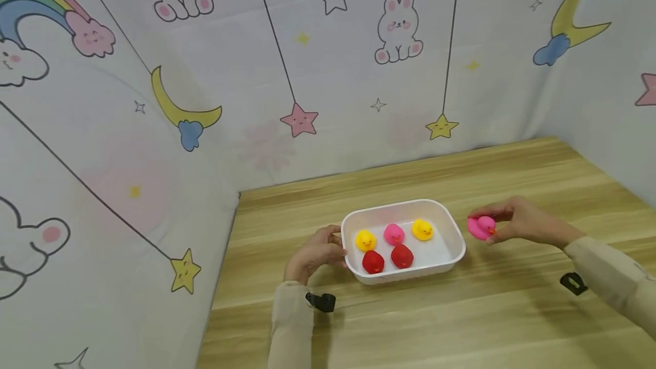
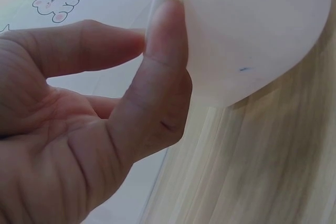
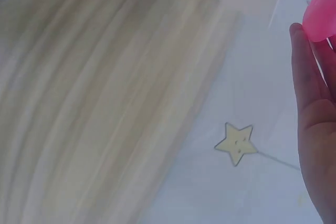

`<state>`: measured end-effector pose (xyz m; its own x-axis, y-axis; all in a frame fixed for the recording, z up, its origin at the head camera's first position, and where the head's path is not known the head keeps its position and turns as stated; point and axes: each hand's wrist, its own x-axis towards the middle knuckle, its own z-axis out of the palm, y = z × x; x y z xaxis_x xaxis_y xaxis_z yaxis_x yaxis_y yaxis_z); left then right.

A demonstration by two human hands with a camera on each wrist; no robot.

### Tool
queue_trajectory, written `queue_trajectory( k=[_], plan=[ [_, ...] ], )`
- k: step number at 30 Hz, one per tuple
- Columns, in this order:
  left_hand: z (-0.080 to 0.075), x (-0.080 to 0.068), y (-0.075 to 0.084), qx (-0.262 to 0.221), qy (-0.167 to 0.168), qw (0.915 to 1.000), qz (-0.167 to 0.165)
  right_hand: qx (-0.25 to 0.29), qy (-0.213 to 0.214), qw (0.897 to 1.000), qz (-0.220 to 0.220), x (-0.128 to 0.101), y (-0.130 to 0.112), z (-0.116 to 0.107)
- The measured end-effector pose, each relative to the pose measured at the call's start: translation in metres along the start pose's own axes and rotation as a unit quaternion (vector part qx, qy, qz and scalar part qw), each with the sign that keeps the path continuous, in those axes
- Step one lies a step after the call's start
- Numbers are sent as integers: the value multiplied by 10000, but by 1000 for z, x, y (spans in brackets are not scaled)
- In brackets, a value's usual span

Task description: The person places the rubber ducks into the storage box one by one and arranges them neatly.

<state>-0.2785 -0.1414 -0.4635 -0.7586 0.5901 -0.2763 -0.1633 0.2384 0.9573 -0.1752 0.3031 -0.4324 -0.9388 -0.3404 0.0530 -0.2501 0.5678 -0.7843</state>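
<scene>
A white plastic tray point(image 1: 447, 249) stands on the table, and my left hand point(image 1: 315, 252) pinches its left rim. Thumb and fingers meet over the tray's edge point(image 2: 252, 30) in the left wrist view. Inside lie a yellow rubber duck point(image 1: 365, 241), a pink rubber duck point(image 1: 394, 234) and a second yellow duck point(image 1: 422, 230). Nearer the front wall are two red rubber ducks point(image 1: 373, 262), their faces hard to make out. To the tray's right, my right hand point(image 1: 530, 224) holds another pink rubber duck point(image 1: 479, 228) between thumb and fingers; that duck point(image 3: 321, 14) is partly cropped in the right wrist view.
The wood-grain table point(image 1: 410, 323) extends around the tray on every side. Behind and to both sides hangs a pale cloth point(image 1: 348, 73) printed with stars, moons and bunnies. Black straps point(image 1: 322, 302) show near the sleeves.
</scene>
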Motion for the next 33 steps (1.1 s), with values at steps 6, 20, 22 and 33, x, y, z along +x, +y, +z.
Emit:
queue_trajectory(
  k=[6,20,22,33],
  plan=[
    [0,0,2,-22,-20,10000,-49,-496,-188,9986,73,23,-18,9],
    [0,-1,2,-11,-3,10000,-66,-1595,-1164,9790,-508,73,-36,51],
    [0,-1,2,-11,9,10000,-59,-1923,-1329,9706,-580,77,-40,56],
    [1,-2,3,-59,-3,10000,-28,-3081,-1606,9287,-1294,80,-33,79]
  ],
)
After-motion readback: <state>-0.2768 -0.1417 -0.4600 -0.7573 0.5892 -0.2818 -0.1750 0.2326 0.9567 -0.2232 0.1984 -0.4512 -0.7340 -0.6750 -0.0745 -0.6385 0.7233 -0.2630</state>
